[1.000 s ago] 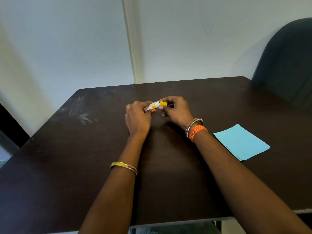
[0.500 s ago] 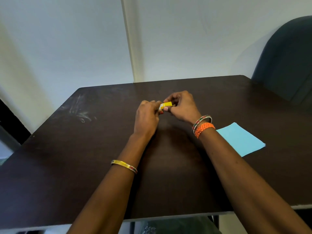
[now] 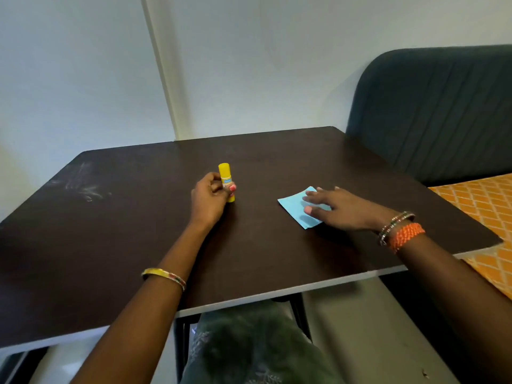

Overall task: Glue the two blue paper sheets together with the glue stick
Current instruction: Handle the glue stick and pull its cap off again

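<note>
While my left hand (image 3: 209,195) grips the upright glue (image 3: 226,182), my right hand (image 3: 336,205) presses flat on the paper (image 3: 297,207). Glue sits left of it, mid-table (image 3: 138,231).

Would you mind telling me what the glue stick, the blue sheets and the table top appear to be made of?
Glue stick: probably plastic, smooth yellow tube with a printed label. Blue sheets: thin matte paper, lying flat with crisp edges. Table: likely dark wood-look laminate with a pale edge; faint sheen, whitish scuffs.

Soft, even indoor light falls on the dark bench (image 3: 138,245), whose far-left surface shows pale smudges catching a dull sheen. Shadows are faint. Wide-angle distortion bows the bench edges; detail is slightly soft throughout.
</note>
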